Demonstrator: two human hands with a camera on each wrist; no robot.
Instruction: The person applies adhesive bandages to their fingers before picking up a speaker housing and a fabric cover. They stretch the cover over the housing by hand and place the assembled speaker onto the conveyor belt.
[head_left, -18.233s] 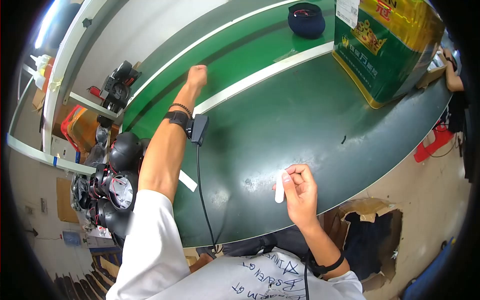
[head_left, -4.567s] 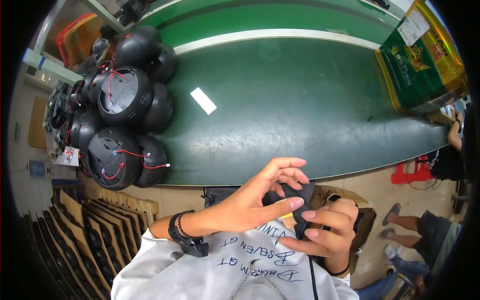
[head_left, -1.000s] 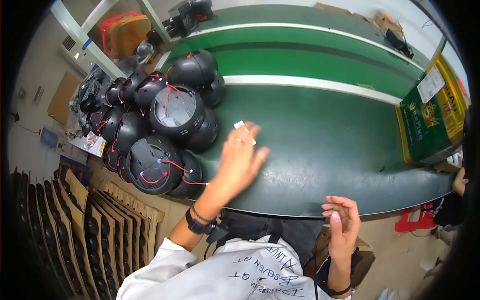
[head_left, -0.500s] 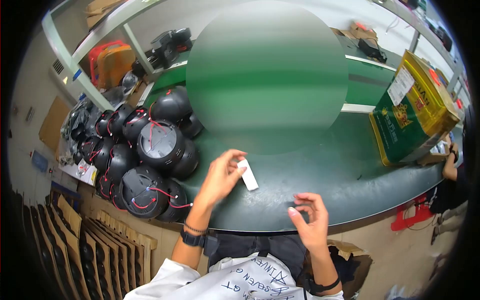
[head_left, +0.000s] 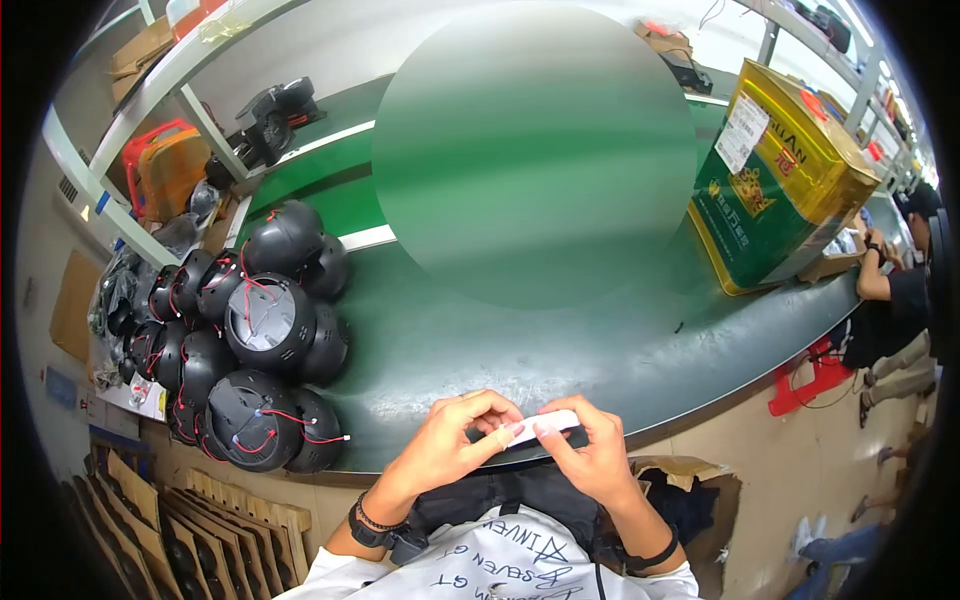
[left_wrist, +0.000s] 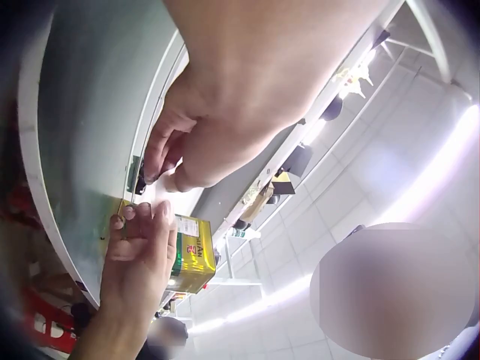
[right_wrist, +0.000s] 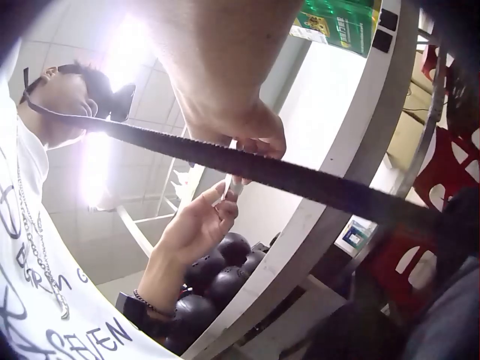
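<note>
In the head view a white strip (head_left: 545, 425) is held between both hands above the near edge of the bench. My left hand (head_left: 455, 440) pinches its left end between thumb and fingers. The other end is gripped by my right hand (head_left: 590, 450), thumb in front. The left wrist view shows both hands, left (left_wrist: 202, 139) and right (left_wrist: 139, 262), close together, the strip pale and partly hidden between them. In the right wrist view a black strap crosses in front of the right hand (right_wrist: 259, 131); the left hand (right_wrist: 195, 229) meets it at the strip (right_wrist: 230, 184).
Black round housings (head_left: 265, 320) with red wires are piled at the bench's left. A green and yellow tin (head_left: 770, 190) stands at the right. A dark bench top (head_left: 500, 345) lies between them. Cardboard racks (head_left: 220, 520) stand below left; another person's arm (head_left: 875, 275) shows far right.
The left hand has picked the white strip off the bench and brought it toward the body. The right hand has come in and now grips its other end. The head view has shifted.
</note>
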